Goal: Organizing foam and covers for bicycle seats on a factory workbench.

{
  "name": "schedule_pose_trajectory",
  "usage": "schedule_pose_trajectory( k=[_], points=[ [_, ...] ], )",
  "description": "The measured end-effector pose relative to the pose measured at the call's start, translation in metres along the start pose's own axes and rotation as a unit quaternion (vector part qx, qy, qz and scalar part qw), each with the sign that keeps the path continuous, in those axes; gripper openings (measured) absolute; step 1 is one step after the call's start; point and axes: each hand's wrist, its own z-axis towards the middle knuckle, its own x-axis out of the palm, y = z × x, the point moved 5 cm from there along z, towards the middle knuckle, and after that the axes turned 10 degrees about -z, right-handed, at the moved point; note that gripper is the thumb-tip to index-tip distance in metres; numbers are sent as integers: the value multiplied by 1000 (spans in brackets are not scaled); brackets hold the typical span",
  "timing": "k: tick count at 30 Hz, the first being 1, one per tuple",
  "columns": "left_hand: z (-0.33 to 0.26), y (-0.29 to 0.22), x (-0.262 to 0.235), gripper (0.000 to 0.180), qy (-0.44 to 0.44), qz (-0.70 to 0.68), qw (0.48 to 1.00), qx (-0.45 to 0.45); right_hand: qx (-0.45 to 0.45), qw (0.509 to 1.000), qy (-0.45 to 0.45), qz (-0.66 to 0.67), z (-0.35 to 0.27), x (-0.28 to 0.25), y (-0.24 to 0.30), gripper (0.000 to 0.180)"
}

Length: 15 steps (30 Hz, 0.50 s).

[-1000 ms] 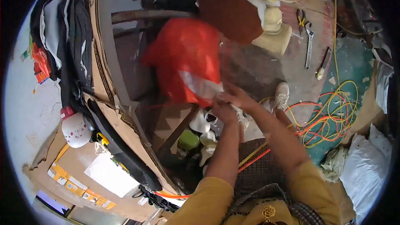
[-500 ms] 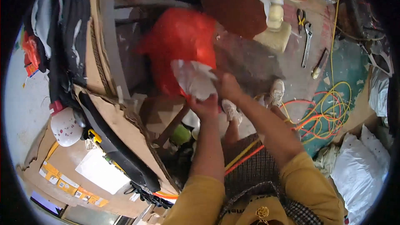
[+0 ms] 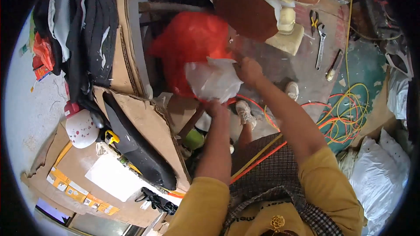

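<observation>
Red bag [image 3: 192,37]: below-left of brown panel [image 3: 247,8]. Its pale part [image 3: 213,82] is gripped by left hand [image 3: 217,108]; right hand [image 3: 251,71] curled alongside, hold unclear. Edges best kept evenly spread.

We grip a whitish, crumpled, film-like sheet [image 3: 212,81]: left hand [image 3: 216,108] at its lower edge, right hand [image 3: 251,71] at its right side. Bulging red plastic bag [image 3: 192,35] just beyond, blurred. To our right: silver adjustable wrench [image 3: 321,47], black-and-yellow pliers [image 3: 313,19], tangled yellow and orange hoses [image 3: 348,117].
</observation>
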Motion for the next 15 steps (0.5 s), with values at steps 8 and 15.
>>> schedule_pose_trajectory(
  k=[8,15],
  points=[
    [42,21,-25,41,180,84,978,-66,-90,977,-68,182,-84,-25,25,14],
    [12,18,-18,41,249,67,940,-223,45,949,-66,304,-164,-98,-39,13]
  ],
)
